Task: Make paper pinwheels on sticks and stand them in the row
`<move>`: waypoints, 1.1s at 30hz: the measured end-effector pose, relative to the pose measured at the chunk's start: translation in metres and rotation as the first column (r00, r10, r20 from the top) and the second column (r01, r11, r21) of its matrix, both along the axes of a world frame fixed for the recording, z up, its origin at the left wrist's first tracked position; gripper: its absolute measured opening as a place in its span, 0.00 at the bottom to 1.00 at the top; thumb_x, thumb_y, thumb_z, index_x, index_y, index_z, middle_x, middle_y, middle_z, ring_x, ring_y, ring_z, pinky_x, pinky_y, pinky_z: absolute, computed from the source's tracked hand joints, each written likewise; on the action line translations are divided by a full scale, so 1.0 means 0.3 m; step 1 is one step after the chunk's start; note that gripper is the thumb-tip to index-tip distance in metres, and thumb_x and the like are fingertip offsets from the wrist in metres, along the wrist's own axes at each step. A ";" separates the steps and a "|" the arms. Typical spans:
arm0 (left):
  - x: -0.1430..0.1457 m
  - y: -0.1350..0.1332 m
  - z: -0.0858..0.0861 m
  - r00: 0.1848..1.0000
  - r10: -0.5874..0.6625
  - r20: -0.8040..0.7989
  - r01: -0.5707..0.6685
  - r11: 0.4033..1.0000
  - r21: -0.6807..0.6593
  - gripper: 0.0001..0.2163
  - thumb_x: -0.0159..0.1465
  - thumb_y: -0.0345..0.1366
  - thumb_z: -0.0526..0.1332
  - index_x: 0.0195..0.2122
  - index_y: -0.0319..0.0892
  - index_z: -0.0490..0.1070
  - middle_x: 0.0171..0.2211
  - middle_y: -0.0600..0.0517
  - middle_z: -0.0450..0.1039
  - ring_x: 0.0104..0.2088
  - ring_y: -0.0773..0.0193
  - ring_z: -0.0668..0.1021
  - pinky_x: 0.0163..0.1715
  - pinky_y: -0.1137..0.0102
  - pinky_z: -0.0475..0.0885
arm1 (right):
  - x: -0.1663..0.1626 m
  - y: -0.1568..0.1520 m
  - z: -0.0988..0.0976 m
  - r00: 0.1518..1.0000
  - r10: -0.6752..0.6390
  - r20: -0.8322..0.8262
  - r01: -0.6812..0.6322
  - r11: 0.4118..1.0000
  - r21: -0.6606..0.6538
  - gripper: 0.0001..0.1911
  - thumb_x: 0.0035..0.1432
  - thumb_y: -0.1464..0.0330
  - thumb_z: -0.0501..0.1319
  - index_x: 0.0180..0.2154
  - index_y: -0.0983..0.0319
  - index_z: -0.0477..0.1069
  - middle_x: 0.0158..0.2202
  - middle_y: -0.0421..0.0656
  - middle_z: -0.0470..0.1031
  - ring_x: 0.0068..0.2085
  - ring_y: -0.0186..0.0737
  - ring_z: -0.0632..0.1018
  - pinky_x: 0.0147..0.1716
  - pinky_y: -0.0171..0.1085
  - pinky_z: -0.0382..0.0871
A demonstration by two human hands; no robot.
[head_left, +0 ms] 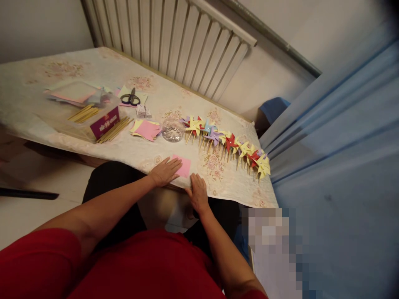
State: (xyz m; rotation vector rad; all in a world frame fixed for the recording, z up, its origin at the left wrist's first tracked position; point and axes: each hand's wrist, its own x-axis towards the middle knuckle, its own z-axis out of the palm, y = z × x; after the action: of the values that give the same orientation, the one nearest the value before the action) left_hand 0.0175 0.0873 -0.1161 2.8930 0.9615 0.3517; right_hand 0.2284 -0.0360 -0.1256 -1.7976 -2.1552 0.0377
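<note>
A square of pink paper (183, 167) lies flat near the front edge of the table. My left hand (166, 171) rests flat with its fingertips over the paper's left side. Close to the paper's lower right corner, my right hand (198, 192) sits at the table edge, fingers loosely bent and holding nothing that I can see. Just beyond are a round clear dish (172, 132) of small shiny pieces and a pile of pink and yellow paper (146, 129). A row of finished paper pinwheels (230, 142) on sticks lies to the right.
On the left stand a clear box (93, 128) with wooden sticks and a stack of coloured paper (73, 92). More sticks (114, 130) lie beside it. Black-handled scissors (131, 98) and small white boxes (142, 111) are behind. A radiator (174, 41) backs the table; a blue curtain (330, 158) hangs right.
</note>
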 end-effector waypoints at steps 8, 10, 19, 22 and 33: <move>0.005 -0.007 0.010 0.998 0.014 -0.054 -0.011 0.999 0.053 0.26 0.72 0.44 0.48 0.68 0.38 0.60 0.69 0.42 0.57 0.70 0.51 0.58 0.69 0.53 0.48 | -0.047 0.167 0.085 0.997 0.079 0.010 -0.079 0.996 -0.050 0.30 0.71 0.58 0.51 0.68 0.65 0.56 0.69 0.52 0.59 0.71 0.52 0.55 0.66 0.53 0.54; 0.006 -0.006 0.006 0.998 0.019 -0.055 -0.016 0.998 0.064 0.26 0.72 0.45 0.48 0.68 0.38 0.59 0.69 0.42 0.57 0.69 0.51 0.59 0.68 0.52 0.49 | -0.062 0.198 0.093 0.995 0.097 0.031 -0.094 0.990 -0.101 0.30 0.71 0.57 0.51 0.68 0.64 0.56 0.69 0.51 0.59 0.71 0.53 0.55 0.67 0.55 0.52; 0.007 0.000 -0.009 0.999 0.010 -0.031 -0.007 0.996 0.092 0.25 0.72 0.45 0.48 0.66 0.38 0.62 0.68 0.41 0.59 0.69 0.51 0.61 0.68 0.52 0.51 | -0.064 0.236 0.065 0.994 0.074 0.077 -0.064 0.990 -0.128 0.30 0.71 0.56 0.50 0.67 0.64 0.56 0.70 0.51 0.58 0.71 0.53 0.55 0.68 0.57 0.48; 0.005 -0.003 -0.001 0.999 0.010 -0.044 -0.006 0.997 0.082 0.25 0.72 0.44 0.48 0.66 0.37 0.63 0.68 0.41 0.59 0.69 0.51 0.61 0.68 0.52 0.51 | -0.060 0.248 0.068 0.996 0.058 0.065 -0.049 0.990 -0.136 0.29 0.71 0.57 0.50 0.67 0.63 0.58 0.70 0.51 0.58 0.71 0.53 0.56 0.68 0.56 0.48; -0.002 0.006 -0.026 1.000 -0.005 -0.021 0.006 0.998 0.063 0.26 0.72 0.45 0.48 0.67 0.39 0.60 0.69 0.42 0.57 0.70 0.51 0.59 0.68 0.52 0.47 | -0.004 0.288 0.017 0.999 -0.027 -0.033 0.025 0.997 -0.067 0.27 0.71 0.59 0.51 0.66 0.63 0.60 0.68 0.52 0.62 0.70 0.51 0.59 0.68 0.55 0.50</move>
State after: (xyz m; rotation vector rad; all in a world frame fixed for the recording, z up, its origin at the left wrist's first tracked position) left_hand 0.0171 0.0891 -0.1240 2.9613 0.9625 0.3594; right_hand 0.2271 0.0505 -0.1204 -1.8473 -2.1307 0.1339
